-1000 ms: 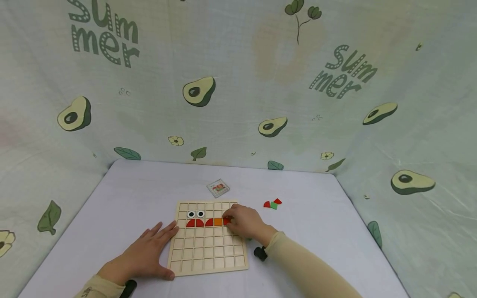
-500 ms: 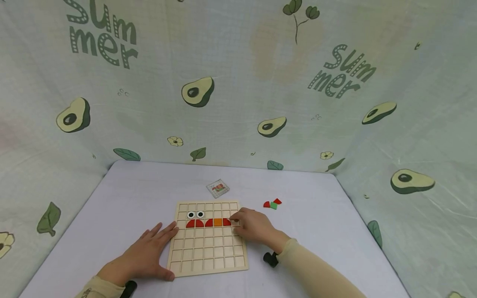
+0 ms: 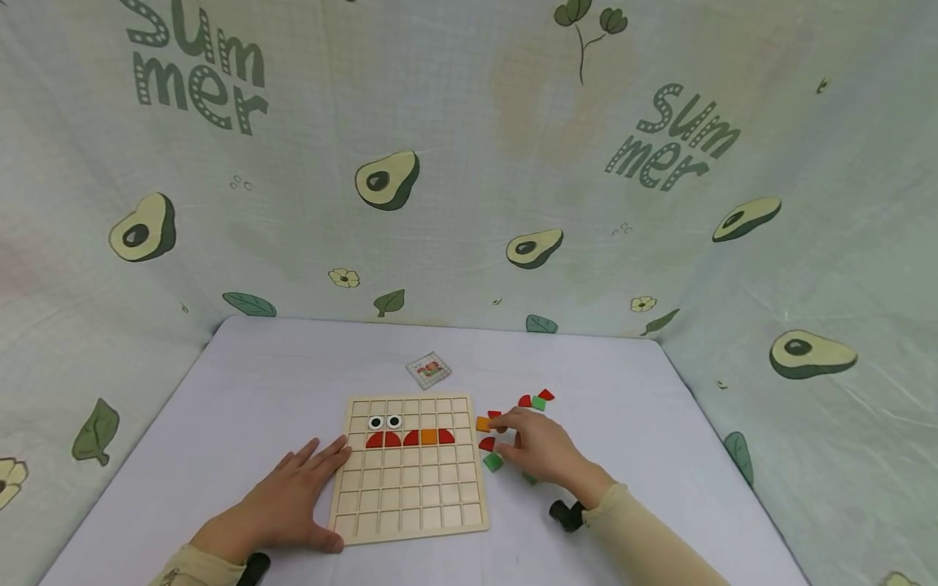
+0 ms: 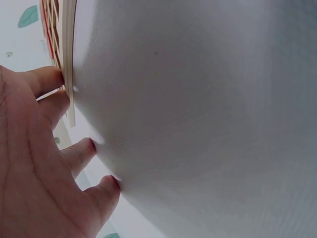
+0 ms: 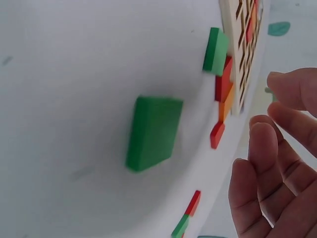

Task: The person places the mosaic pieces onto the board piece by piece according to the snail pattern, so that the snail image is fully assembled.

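Observation:
A wooden grid board (image 3: 410,521) lies on the table, with two eye tiles (image 3: 376,423), several red quarter-round tiles (image 3: 374,440) and an orange square tile (image 3: 428,437) set in its cells. At its left edge my left hand (image 3: 282,505) rests with spread fingers touching the rim. Right of the board, my right hand (image 3: 542,446) hovers over loose tiles, fingers loosely bent and nothing between them in the right wrist view. Its fingertips are nearest a loose orange tile (image 3: 483,424) and a red tile (image 3: 487,444). A green tile (image 5: 153,131) lies beneath that hand.
Another green tile (image 3: 493,462) sits by the board's right edge. Farther back are a red tile (image 3: 524,400) and a green tile (image 3: 538,403), with one more red tile beside them. A picture card (image 3: 428,370) lies behind the board. Printed cloth (image 3: 454,301) surrounds the table.
My right hand has let go of the red quarter-round tile at the right of the orange one and moved right, off the board to the loose tiles. The left hand has stayed put.

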